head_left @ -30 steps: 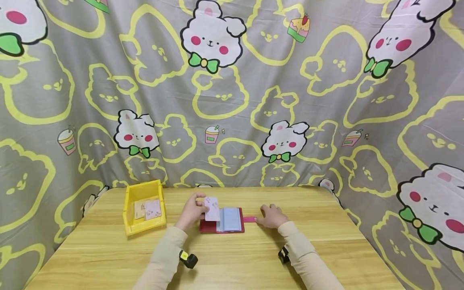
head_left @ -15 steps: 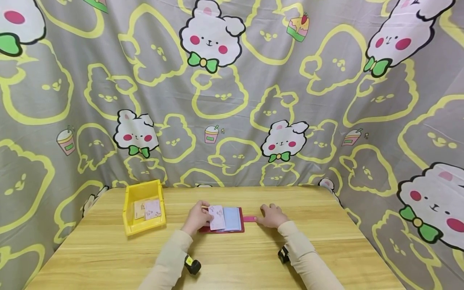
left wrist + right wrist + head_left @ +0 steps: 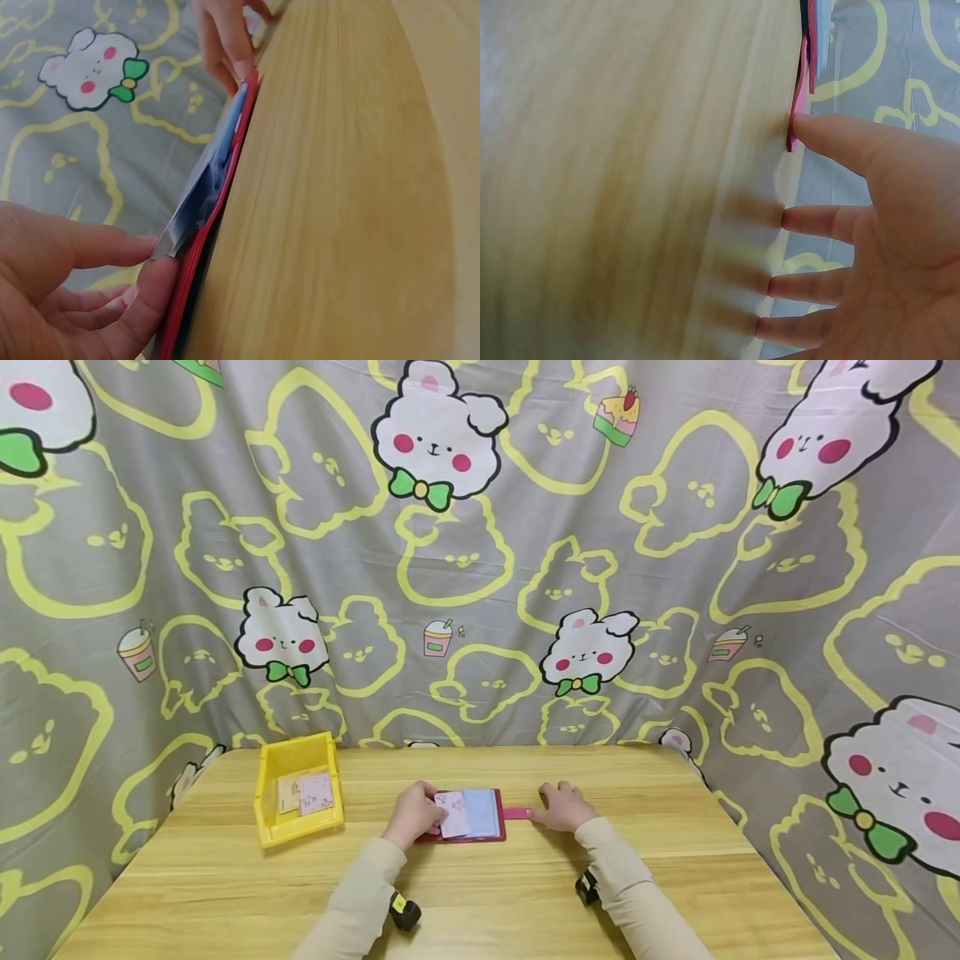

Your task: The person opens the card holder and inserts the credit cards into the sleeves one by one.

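A red card holder (image 3: 502,828) lies spread on the wooden table, its pale blue clear sleeves (image 3: 482,810) facing up. My left hand (image 3: 412,814) pinches a pink patterned card (image 3: 454,815) between thumb and index finger, low over the holder's left part. In the left wrist view the card (image 3: 163,238) tilts up from the sleeves, its far end right at them, and the red cover (image 3: 180,300) is under my thumb. My right hand (image 3: 564,808) has its fingers spread on the table, with the thumb tip pressing the end of the holder's pink strap (image 3: 516,813).
A yellow bin (image 3: 264,802) stands at the back left, holding a pink patterned card (image 3: 316,793) and a tan card (image 3: 288,794). Behind the table (image 3: 495,902) hangs a grey cartoon curtain (image 3: 480,610).
My left hand has carried the card right and down, from above the holder's left part to low over its sleeves. The right hand has kept its place on the strap.
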{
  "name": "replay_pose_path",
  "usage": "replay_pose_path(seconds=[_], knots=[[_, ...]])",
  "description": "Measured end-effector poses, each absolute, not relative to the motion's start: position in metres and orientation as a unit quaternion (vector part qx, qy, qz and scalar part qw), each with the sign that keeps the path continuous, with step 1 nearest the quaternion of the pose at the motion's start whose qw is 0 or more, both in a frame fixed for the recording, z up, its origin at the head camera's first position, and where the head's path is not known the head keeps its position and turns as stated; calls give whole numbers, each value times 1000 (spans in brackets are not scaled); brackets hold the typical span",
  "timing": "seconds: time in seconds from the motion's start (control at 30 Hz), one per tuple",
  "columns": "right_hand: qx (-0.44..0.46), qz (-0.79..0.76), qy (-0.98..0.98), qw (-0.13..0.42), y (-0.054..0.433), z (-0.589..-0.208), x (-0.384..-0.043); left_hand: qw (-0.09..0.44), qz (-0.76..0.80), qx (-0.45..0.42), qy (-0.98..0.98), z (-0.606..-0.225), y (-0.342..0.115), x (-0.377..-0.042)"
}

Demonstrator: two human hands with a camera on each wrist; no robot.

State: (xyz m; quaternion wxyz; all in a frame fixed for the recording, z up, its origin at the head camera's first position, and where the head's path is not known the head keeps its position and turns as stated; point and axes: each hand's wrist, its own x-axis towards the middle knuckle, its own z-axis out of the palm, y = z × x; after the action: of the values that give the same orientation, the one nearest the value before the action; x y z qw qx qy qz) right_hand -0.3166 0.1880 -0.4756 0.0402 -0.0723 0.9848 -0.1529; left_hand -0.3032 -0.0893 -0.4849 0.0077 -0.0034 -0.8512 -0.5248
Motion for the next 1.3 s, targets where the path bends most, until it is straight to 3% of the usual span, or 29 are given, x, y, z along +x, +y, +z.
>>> replay_pose_path(seconds=[0.53,1.03,1.3], knots=[[-71,-154,985,40,188,-477,-317,-2,-501,-39,-864,-482,-69,-308],[-72,-151,985,39,189,-478,-318,20,-276,-139,-951,-465,-43,-284],[-73,-150,985,38,189,-476,-317,18,-247,-174,-953,-470,-42,-283]])
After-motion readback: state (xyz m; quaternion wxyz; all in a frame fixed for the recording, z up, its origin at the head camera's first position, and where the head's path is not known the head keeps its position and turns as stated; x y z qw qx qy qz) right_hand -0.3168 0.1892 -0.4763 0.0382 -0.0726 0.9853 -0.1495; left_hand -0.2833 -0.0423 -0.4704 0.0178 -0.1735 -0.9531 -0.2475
